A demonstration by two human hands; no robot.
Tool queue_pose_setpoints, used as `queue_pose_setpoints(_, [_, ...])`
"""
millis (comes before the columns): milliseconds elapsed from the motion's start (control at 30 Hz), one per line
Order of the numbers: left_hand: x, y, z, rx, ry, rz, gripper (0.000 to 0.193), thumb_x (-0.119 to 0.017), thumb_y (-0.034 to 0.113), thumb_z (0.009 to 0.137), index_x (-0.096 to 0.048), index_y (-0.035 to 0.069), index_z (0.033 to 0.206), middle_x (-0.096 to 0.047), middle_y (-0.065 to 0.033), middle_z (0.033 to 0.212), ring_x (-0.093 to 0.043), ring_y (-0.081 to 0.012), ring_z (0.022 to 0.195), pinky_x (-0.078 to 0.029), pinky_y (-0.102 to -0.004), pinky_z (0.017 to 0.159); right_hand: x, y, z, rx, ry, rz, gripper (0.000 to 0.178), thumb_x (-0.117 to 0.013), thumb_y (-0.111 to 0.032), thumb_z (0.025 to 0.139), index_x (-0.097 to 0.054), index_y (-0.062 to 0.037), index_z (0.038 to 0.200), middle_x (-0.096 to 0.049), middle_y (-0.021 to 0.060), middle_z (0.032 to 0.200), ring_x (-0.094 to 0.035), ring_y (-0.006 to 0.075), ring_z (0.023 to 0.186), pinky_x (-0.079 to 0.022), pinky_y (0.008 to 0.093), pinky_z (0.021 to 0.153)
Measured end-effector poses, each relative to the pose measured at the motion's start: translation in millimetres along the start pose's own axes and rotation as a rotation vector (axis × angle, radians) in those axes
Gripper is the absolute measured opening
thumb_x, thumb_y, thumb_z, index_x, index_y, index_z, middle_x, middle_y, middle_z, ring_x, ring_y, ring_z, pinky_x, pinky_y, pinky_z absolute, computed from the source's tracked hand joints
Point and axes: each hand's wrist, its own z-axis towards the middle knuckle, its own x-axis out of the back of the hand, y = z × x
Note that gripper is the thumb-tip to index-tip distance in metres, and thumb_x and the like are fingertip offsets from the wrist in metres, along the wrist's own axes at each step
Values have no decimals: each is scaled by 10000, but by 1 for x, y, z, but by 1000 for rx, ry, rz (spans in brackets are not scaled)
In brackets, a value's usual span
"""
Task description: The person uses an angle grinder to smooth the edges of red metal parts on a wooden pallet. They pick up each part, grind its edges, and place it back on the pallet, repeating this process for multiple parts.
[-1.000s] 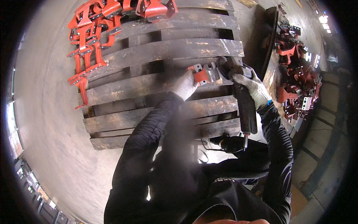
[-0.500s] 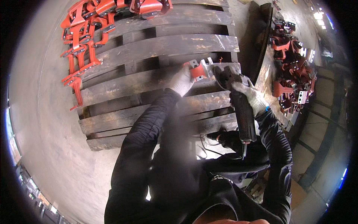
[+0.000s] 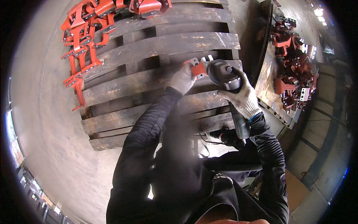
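My left hand point(image 3: 182, 79), in a pale knit glove, is closed on a red metal bracket point(image 3: 199, 70) with bare grey ends, above the slats of a dark wooden pallet point(image 3: 149, 77). In my gloved right hand point(image 3: 242, 98) is an angle grinder point(image 3: 228, 76), gripped round its head with the thumb and fingers on either side. Its round disc and guard sit right beside the bracket's far end; whether they touch I cannot tell. The grinder's dark body runs down beneath my right wrist toward my lap.
Several red brackets point(image 3: 80, 48) lie piled along the pallet's left edge, and more red parts point(image 3: 149, 6) sit at its far side. To the right, a second heap of brackets point(image 3: 294, 67) rests on a wooden board point(image 3: 266, 80). A black cable point(image 3: 210, 142) hangs near my legs.
The grinder has rolled over, so its head and disc now face upward more. My right hand has shifted slightly left and down around its head. The left hand and bracket have barely moved.
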Motion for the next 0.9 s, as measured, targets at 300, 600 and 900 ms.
queue_pose_setpoints(300, [-31,-30,7,-119,127,-385,479,-648,121,940,-451,76,1374,-666,-205,1174,-666,-384,1096,-536,-437,944,2,9,-10,66,-46,-44,940,-971,-248,682,-482,-38,1457,-642,151,1347,-635,238,1220,-517,375,1052])
queue_pose_setpoints(600, [-33,-29,8,-33,17,-570,422,-566,266,1016,-479,100,1393,-630,-144,1301,-615,-304,1216,-500,-408,1023,10,1,-20,-45,-131,7,941,-953,-191,683,-459,-46,1470,-632,149,1339,-626,226,1225,-508,359,1065])
queue_pose_setpoints(900, [-22,-18,5,-194,123,-157,429,-642,143,976,-478,80,1367,-669,-186,1169,-661,-347,1112,-520,-416,952,6,11,5,97,-41,-13,940,-955,-209,705,-447,-49,1480,-631,170,1363,-654,238,1186,-549,385,1019])
